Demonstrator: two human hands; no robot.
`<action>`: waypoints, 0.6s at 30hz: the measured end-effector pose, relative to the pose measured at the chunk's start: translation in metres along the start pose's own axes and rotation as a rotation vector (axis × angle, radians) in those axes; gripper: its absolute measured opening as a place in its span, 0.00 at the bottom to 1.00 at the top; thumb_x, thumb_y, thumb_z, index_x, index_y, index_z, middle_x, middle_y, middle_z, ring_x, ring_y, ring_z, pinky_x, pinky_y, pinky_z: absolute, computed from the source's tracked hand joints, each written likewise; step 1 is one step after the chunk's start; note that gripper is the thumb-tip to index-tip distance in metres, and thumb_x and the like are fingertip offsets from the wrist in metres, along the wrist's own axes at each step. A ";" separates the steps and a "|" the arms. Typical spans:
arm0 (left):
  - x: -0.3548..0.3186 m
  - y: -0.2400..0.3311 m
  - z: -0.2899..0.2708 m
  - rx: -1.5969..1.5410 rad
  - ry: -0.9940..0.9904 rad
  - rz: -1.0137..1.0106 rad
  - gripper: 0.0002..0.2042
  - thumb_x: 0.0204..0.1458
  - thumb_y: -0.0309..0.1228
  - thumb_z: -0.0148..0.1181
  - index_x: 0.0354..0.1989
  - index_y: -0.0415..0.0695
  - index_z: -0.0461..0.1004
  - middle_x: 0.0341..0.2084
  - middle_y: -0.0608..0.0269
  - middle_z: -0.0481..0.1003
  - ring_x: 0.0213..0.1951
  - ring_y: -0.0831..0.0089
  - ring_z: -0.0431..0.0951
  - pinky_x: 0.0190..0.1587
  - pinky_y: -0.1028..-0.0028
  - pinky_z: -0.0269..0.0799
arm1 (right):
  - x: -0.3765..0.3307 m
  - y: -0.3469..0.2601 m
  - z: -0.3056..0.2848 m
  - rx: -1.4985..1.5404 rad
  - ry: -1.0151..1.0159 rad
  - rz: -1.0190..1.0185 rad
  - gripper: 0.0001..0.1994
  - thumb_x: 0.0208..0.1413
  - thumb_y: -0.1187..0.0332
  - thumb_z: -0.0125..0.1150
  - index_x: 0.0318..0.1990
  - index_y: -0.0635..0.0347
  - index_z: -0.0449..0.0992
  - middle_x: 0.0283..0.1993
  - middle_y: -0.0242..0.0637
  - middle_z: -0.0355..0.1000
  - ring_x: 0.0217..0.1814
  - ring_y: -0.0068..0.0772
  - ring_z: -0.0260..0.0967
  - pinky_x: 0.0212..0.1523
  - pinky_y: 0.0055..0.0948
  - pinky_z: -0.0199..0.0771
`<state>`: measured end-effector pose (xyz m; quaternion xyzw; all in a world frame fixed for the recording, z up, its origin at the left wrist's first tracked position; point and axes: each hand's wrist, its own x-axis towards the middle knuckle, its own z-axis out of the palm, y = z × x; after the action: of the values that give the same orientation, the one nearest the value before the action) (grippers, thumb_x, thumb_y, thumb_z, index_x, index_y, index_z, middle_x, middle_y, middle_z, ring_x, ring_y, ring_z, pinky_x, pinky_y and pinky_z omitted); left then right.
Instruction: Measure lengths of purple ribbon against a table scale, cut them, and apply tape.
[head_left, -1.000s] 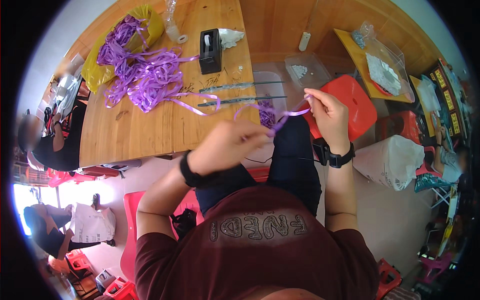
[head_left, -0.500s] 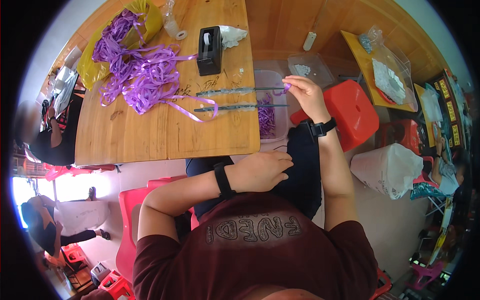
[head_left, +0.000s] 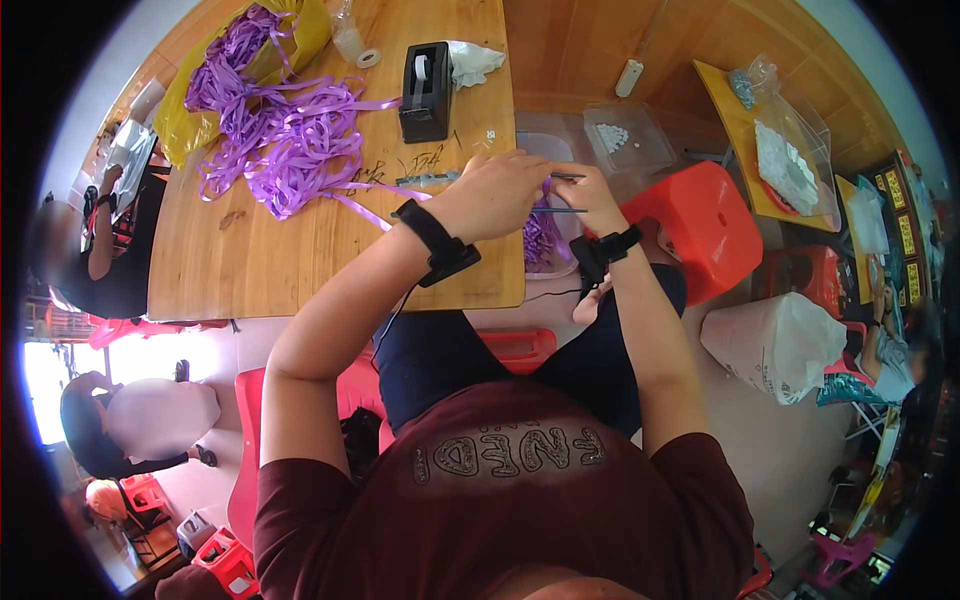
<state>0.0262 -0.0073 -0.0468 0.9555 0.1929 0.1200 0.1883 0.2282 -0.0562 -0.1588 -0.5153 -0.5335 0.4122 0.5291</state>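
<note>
Hands meet at table edge: left hand (head_left: 495, 190) and right hand (head_left: 583, 195) pinching purple ribbon (head_left: 541, 236)

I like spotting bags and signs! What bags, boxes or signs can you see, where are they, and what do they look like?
Yellow plastic bag: far left of the wooden table, crumpled, purple ribbon spilling out.
Clear plastic box: beyond the table, square, small white bits inside.
White sack: on the floor at right, bulging.
Framed signs: far right, dark with gold marks.

Wooden table (head_left: 250, 260) on a pale floor (head_left: 800, 470) — red plastic stools (head_left: 705, 225) around.
</note>
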 end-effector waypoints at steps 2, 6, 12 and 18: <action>0.000 -0.001 0.002 0.065 -0.043 0.020 0.18 0.58 0.28 0.50 0.57 0.42 0.71 0.48 0.52 0.75 0.53 0.53 0.73 0.53 0.55 0.69 | -0.008 0.010 0.011 0.060 -0.028 0.036 0.11 0.61 0.68 0.61 0.45 0.68 0.81 0.39 0.34 0.80 0.41 0.23 0.75 0.43 0.23 0.73; 0.005 0.001 0.003 0.117 -0.141 -0.046 0.19 0.59 0.30 0.50 0.59 0.43 0.70 0.48 0.54 0.75 0.55 0.55 0.72 0.52 0.56 0.67 | -0.039 0.075 0.021 0.068 -0.019 0.340 0.11 0.62 0.64 0.62 0.41 0.66 0.81 0.33 0.34 0.79 0.32 0.22 0.75 0.34 0.21 0.75; 0.005 -0.001 0.003 0.136 -0.150 -0.064 0.19 0.59 0.30 0.48 0.60 0.42 0.70 0.48 0.54 0.75 0.54 0.55 0.73 0.54 0.57 0.68 | -0.112 0.123 0.049 0.075 -0.112 0.867 0.15 0.58 0.60 0.65 0.38 0.67 0.78 0.29 0.42 0.79 0.24 0.33 0.78 0.25 0.30 0.80; -0.011 0.010 0.005 0.065 -0.067 -0.064 0.18 0.59 0.30 0.50 0.57 0.41 0.72 0.49 0.50 0.75 0.53 0.51 0.74 0.55 0.58 0.70 | -0.152 0.111 0.075 -0.005 -0.247 0.976 0.10 0.56 0.64 0.61 0.37 0.63 0.80 0.29 0.44 0.80 0.24 0.35 0.78 0.24 0.31 0.78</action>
<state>0.0208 -0.0223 -0.0490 0.9579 0.2209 0.0757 0.1673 0.1529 -0.1843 -0.2967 -0.6534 -0.2900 0.6682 0.2062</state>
